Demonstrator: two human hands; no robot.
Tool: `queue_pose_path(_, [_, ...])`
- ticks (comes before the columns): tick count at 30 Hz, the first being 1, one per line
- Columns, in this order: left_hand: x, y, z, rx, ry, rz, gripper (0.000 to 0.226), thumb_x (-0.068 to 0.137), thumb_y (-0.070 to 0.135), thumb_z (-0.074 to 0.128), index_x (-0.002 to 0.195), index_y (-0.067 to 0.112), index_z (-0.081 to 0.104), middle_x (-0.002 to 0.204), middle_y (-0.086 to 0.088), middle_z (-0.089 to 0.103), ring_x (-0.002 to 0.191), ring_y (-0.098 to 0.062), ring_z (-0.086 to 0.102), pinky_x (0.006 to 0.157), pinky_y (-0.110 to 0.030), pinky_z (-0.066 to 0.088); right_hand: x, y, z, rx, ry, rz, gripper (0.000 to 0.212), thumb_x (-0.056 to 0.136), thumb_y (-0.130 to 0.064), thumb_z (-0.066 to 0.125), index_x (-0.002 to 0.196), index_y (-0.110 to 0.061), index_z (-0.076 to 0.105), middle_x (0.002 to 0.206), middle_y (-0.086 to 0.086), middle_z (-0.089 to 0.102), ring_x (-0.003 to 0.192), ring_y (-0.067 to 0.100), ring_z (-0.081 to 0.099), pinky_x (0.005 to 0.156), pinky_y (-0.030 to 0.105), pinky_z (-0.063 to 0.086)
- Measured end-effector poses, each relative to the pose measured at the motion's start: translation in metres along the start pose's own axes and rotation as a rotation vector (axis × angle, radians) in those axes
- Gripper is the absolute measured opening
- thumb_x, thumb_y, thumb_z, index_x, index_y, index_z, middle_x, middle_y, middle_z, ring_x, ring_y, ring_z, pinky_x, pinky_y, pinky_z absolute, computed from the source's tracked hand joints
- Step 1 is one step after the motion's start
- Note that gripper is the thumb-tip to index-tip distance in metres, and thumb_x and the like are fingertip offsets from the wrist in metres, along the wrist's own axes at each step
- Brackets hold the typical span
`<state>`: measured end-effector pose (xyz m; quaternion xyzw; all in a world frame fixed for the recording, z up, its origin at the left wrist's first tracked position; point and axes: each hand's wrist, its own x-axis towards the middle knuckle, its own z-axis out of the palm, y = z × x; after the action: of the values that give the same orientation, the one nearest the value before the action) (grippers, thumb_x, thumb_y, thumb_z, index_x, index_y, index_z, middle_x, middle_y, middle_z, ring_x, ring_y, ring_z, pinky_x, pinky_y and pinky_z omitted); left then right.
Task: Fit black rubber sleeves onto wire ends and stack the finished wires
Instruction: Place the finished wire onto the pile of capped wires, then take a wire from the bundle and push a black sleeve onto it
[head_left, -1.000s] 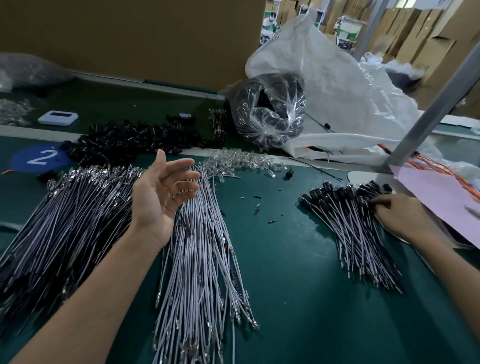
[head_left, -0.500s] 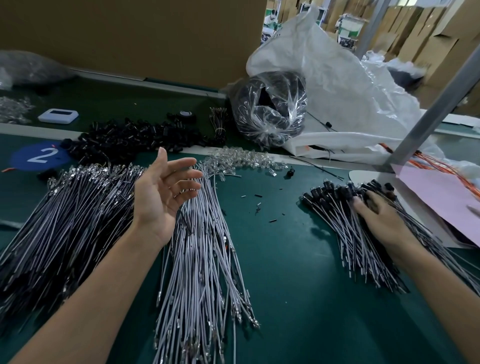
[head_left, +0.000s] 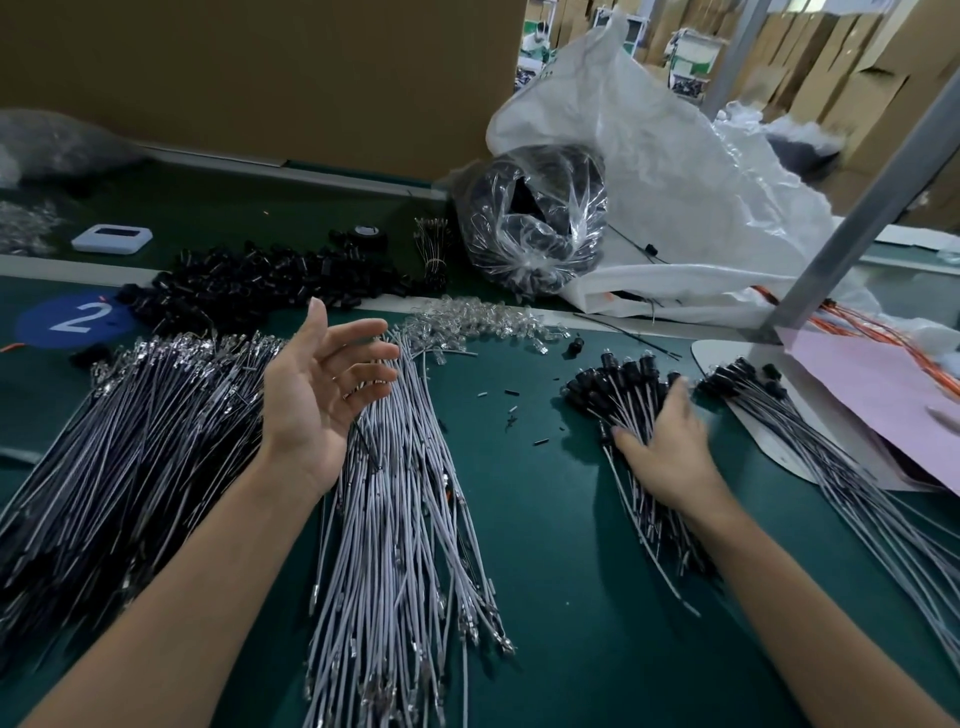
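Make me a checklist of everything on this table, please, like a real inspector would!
Surface: green mat, mostly covered by wire piles.
Job's things: finished wires with black sleeves, under the right hand; second finished bundle to their right; bare white wires in the middle; dark wire pile at the left; loose black sleeves at the back.
Clutter: small black bits on the mat; clear parts pile; white device; bag of black parts.
Hands: left hand raised, palm up, holding nothing; right hand lies on the finished wires.
Cables: orange wires by the pink sheet.
Surroundings: white sack, metal post, cardboard boxes.
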<state>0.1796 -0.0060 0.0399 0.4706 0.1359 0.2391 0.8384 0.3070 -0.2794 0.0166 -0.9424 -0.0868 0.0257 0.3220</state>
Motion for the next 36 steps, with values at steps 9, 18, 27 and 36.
queue_pose_path(9, [-0.001, 0.002, -0.001, -0.030, 0.005, -0.004, 0.054, 0.097, 0.052, 0.043, 0.081, 0.015, 0.079, 0.079, -0.006, 0.074, 0.066, -0.017, 0.067, 0.064, -0.025, 0.056, -0.037, -0.006, -0.020, 0.009, -0.209, -0.001, 0.129, 0.066, -0.068, 0.070, 0.151, -0.035, -0.022, 0.159, -0.006, -0.029, 0.148, 0.025, -0.015, 0.117, 0.055, 0.003])
queue_pose_path(18, [-0.001, 0.001, -0.001, -0.018, 0.000, -0.004, 0.051, 0.097, 0.051, 0.043, 0.093, 0.010, 0.072, 0.079, -0.006, 0.073, 0.064, -0.017, 0.066, 0.065, -0.026, 0.054, -0.069, -0.001, 0.005, -0.483, 0.323, -0.384, 0.014, 0.077, -0.025, 0.079, 0.078, -0.016, 0.068, 0.143, 0.017, 0.047, 0.136, 0.031, 0.023, 0.107, 0.048, 0.021])
queue_pose_path(27, [-0.002, 0.004, -0.002, -0.045, 0.040, -0.001, 0.053, 0.098, 0.051, 0.043, 0.089, 0.010, 0.075, 0.079, -0.008, 0.073, 0.064, -0.019, 0.066, 0.064, -0.027, 0.055, -0.036, -0.031, 0.005, -0.687, 0.293, -0.237, 0.014, 0.089, -0.022, 0.064, 0.094, -0.010, 0.068, 0.138, 0.011, 0.045, 0.128, 0.031, 0.030, 0.102, 0.041, 0.029])
queue_pose_path(36, [-0.002, 0.005, -0.001, -0.058, 0.111, 0.066, 0.051, 0.100, 0.047, 0.042, 0.085, 0.010, 0.073, 0.071, -0.005, 0.072, 0.058, -0.015, 0.065, 0.058, -0.023, 0.054, -0.045, -0.119, 0.051, -0.057, -0.048, -0.441, 0.022, 0.091, -0.034, 0.066, 0.085, -0.014, 0.074, 0.080, 0.000, 0.072, 0.073, 0.015, 0.062, 0.073, 0.028, 0.050])
